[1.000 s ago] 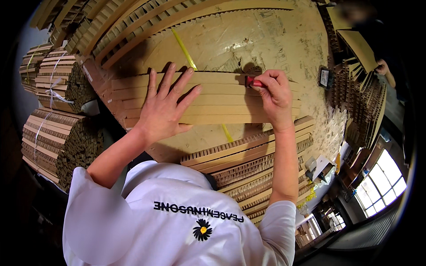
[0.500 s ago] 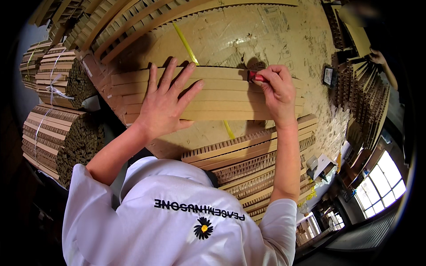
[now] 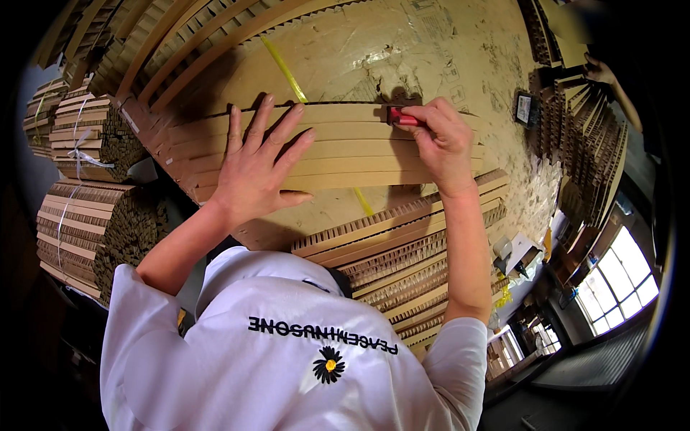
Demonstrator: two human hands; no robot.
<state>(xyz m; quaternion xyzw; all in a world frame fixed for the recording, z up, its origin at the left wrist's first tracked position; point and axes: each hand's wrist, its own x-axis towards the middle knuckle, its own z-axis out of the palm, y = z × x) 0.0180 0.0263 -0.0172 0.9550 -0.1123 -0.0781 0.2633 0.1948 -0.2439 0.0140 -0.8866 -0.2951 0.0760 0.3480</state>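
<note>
The left hand [image 3: 255,161] lies palm down, its fingers spread over the left part of a row of tan cardboard strips [image 3: 352,152], with the thumb reaching past the near edge. The right hand [image 3: 445,140] pinches a small red tool [image 3: 408,117] between thumb and fingers, its dark end at the farthest strip, to the right of the middle; whether it bites into the cardboard cannot be told. The row lies side by side on the tabletop [image 3: 338,75], across a yellow strap [image 3: 284,68] that shows beyond both its far and near edges. Over the last second the view has shifted slightly, but both hands, the tool and the strips keep nearly the same places relative to the strap. The work therefore seems held at one spot, with the left hand apparently steadying the row. The clearer change is at the right, where a co-worker's hand [image 3: 600,70] has moved farther up beside fanned cardboard pieces [image 3: 586,147]. More cardboard strips are stacked nearest the person, below the right hand, and tied bundles [image 3: 72,226] stand at the left.
</note>
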